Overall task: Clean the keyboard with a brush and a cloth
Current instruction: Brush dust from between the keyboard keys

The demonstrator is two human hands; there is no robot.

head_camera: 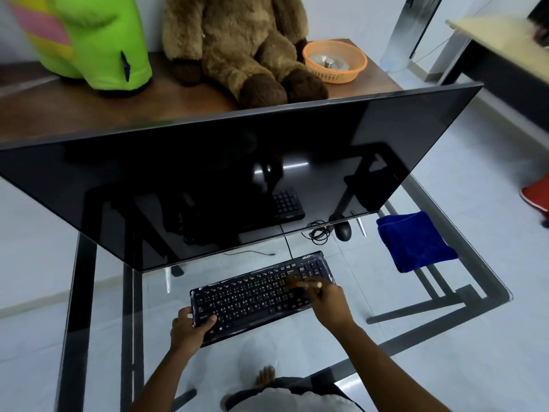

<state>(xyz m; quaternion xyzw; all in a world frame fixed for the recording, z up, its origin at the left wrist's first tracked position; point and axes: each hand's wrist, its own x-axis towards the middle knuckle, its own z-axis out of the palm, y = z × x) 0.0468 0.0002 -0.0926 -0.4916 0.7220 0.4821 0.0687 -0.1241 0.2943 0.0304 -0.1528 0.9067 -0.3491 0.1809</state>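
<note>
A black keyboard (pixel 255 295) lies at an angle on the glass desk (pixel 463 281), below the big dark monitor. My left hand (pixel 190 325) grips the keyboard's near left corner, thumb on the keys. My right hand (pixel 329 304) holds a small wooden-handled brush (pixel 300 283), its brown bristles resting on the keys just left of the number pad. A folded blue cloth (pixel 414 240) lies on the glass to the right of the keyboard, apart from both hands.
The monitor (pixel 225 176) leans over the desk's back half. A black mouse (pixel 343 231) with a coiled cable sits under its right edge. Behind stand a wooden table with two plush toys (pixel 243 46) and an orange basket (pixel 334 60). My foot shows through the glass.
</note>
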